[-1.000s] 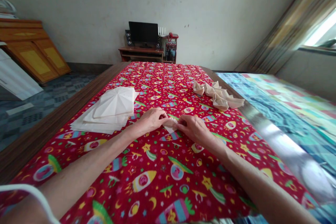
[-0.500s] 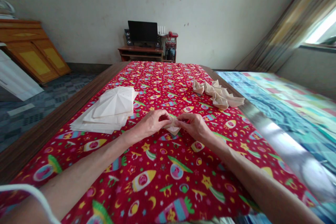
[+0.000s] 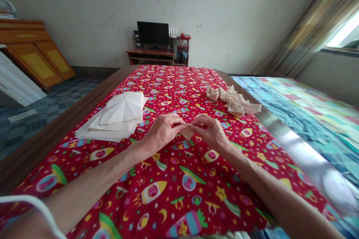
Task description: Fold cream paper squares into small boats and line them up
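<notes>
Between my two hands is a small piece of folded cream paper (image 3: 187, 133), its pointed lower corner showing below the fingers. My left hand (image 3: 166, 129) pinches its left side with thumb and fingers. From the right, my right hand (image 3: 208, 130) pinches the other side, and the thumbs nearly meet. Most of the paper is hidden behind the fingers. A stack of creased cream paper sheets (image 3: 122, 110) lies to the left of my left hand. Beyond my right hand sit several folded paper shapes (image 3: 235, 104) with pointed tips, grouped close together.
A red patterned cloth (image 3: 174, 179) covers the table, whose brown wooden edge (image 3: 56, 142) shows at left. A bed (image 3: 316, 119) stands along the right side. Against the wall are a monitor (image 3: 153, 33) on a desk and a wooden cabinet (image 3: 39, 58). A white cable (image 3: 33, 201) crosses my left forearm.
My hands have drawn closer together over the folded paper, my left hand shifting slightly right. Less of the paper shows now, just a pointed corner. The stack and folded shapes stay put.
</notes>
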Demonstrator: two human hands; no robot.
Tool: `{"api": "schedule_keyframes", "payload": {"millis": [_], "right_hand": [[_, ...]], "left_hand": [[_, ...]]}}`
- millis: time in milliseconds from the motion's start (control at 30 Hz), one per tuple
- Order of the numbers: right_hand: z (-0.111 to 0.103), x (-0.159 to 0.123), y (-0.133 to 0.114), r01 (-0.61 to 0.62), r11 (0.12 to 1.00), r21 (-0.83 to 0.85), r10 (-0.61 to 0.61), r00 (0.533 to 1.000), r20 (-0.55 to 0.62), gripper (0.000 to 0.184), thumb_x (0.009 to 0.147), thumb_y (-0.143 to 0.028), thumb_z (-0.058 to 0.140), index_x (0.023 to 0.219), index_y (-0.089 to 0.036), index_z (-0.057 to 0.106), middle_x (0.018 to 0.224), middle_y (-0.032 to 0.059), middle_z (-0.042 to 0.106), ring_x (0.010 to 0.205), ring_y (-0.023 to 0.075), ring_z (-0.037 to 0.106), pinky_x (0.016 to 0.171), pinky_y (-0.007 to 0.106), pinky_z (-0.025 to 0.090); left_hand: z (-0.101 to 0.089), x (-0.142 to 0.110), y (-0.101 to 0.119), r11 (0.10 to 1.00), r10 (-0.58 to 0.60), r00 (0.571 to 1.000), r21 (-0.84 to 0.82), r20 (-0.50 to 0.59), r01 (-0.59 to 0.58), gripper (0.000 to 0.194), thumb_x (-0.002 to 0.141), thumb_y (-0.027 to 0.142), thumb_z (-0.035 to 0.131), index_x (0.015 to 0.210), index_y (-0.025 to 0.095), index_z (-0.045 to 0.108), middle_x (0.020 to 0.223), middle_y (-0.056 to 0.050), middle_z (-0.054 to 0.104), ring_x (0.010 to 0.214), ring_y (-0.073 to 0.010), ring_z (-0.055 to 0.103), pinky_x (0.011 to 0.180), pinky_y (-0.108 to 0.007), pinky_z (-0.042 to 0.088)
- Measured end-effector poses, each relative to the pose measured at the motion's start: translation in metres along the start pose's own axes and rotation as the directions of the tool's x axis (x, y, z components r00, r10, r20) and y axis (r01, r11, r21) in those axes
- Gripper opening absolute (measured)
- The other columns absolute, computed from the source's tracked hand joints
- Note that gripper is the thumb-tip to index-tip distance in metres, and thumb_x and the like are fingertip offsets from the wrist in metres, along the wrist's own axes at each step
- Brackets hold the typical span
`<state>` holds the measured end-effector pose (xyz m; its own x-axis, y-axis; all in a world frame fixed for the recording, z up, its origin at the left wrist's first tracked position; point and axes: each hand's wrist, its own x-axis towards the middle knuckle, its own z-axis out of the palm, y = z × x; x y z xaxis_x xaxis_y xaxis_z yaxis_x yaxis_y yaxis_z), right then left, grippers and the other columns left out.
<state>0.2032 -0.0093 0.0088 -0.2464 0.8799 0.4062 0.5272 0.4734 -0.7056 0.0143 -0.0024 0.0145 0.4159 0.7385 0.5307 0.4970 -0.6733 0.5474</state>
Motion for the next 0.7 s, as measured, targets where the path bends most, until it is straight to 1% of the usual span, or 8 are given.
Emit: {"api": "schedule_keyframes", "payload": {"millis": [67, 167, 233, 400, 533, 600, 700], "right_hand": [[0.000, 0.001, 0.002, -0.052, 0.996, 0.078, 0.054, 0.998, -0.024, 0.025, 0.077, -0.040, 0.062, 0.071, -0.017, 0.068, 0.070, 0.0023, 0.062, 0.065, 0.0136, 0.055, 0.060, 0.024, 0.041], [0.000, 0.004, 0.009, -0.103, 0.966, 0.237, 0.120, 0.991, -0.058, 0.022, 0.073, -0.039, 0.065, 0.072, -0.017, 0.066, 0.069, 0.0022, 0.064, 0.063, 0.0140, 0.056, 0.059, 0.024, 0.043], [-0.002, 0.006, 0.013, -0.122, 0.954, 0.273, 0.147, 0.987, -0.071, 0.022, 0.073, -0.039, 0.065, 0.073, -0.016, 0.065, 0.068, 0.0019, 0.064, 0.063, 0.0142, 0.056, 0.060, 0.025, 0.043], [-0.008, 0.009, 0.025, -0.126, 0.983, 0.130, 0.141, 0.983, -0.113, 0.021, 0.078, -0.036, 0.058, 0.073, -0.016, 0.063, 0.067, 0.0003, 0.062, 0.062, 0.0124, 0.054, 0.058, 0.023, 0.040], [-0.010, 0.010, 0.030, -0.138, 0.990, 0.020, 0.140, 0.977, -0.163, 0.020, 0.079, -0.034, 0.054, 0.072, -0.016, 0.061, 0.062, -0.0013, 0.057, 0.058, 0.0110, 0.049, 0.053, 0.021, 0.036], [-0.010, 0.010, 0.031, -0.166, 0.986, -0.031, 0.159, 0.974, -0.160, 0.020, 0.078, -0.033, 0.053, 0.071, -0.016, 0.061, 0.058, -0.0021, 0.053, 0.054, 0.0105, 0.046, 0.051, 0.021, 0.034], [-0.008, 0.010, 0.031, -0.207, 0.974, -0.089, 0.196, 0.973, -0.119, 0.020, 0.076, -0.032, 0.051, 0.069, -0.016, 0.061, 0.055, -0.0024, 0.052, 0.052, 0.0105, 0.045, 0.049, 0.021, 0.031]], "left_hand": [[-0.004, 0.001, 0.001, 0.999, -0.037, 0.999, -0.013, -0.029, 0.037, 0.005, 0.079, 0.020, 0.066, 0.078, 0.018, 0.070, 0.077, -0.001, 0.068, 0.070, -0.0120, 0.061, 0.065, -0.021, 0.046], [-0.011, 0.004, 0.001, 0.994, -0.110, 0.992, -0.009, -0.062, 0.109, 0.009, 0.080, 0.023, 0.065, 0.077, 0.017, 0.070, 0.077, -0.001, 0.069, 0.071, -0.0129, 0.062, 0.066, -0.022, 0.045], [-0.015, 0.005, -0.002, 0.991, -0.134, 0.988, 0.008, -0.075, 0.135, 0.011, 0.080, 0.025, 0.064, 0.075, 0.016, 0.069, 0.076, -0.001, 0.068, 0.071, -0.0132, 0.062, 0.067, -0.022, 0.045], [-0.021, 0.005, -0.015, 0.985, -0.149, 0.984, 0.073, -0.094, 0.156, 0.014, 0.080, 0.026, 0.060, 0.073, 0.015, 0.067, 0.077, -0.002, 0.068, 0.071, -0.0140, 0.061, 0.067, -0.022, 0.045], [-0.020, 0.004, -0.026, 0.979, -0.151, 0.984, 0.123, -0.095, 0.162, 0.015, 0.080, 0.026, 0.056, 0.074, 0.015, 0.064, 0.077, -0.003, 0.068, 0.073, -0.0153, 0.062, 0.070, -0.024, 0.045], [-0.018, 0.004, -0.030, 0.975, -0.144, 0.987, 0.159, -0.073, 0.154, 0.015, 0.080, 0.024, 0.053, 0.073, 0.015, 0.062, 0.076, -0.003, 0.066, 0.073, -0.0155, 0.061, 0.071, -0.025, 0.045], [-0.013, 0.002, -0.039, 0.968, -0.125, 0.992, 0.221, -0.002, 0.122, 0.013, 0.079, 0.021, 0.052, 0.071, 0.015, 0.059, 0.074, -0.003, 0.063, 0.072, -0.0152, 0.059, 0.070, -0.025, 0.045]]}}
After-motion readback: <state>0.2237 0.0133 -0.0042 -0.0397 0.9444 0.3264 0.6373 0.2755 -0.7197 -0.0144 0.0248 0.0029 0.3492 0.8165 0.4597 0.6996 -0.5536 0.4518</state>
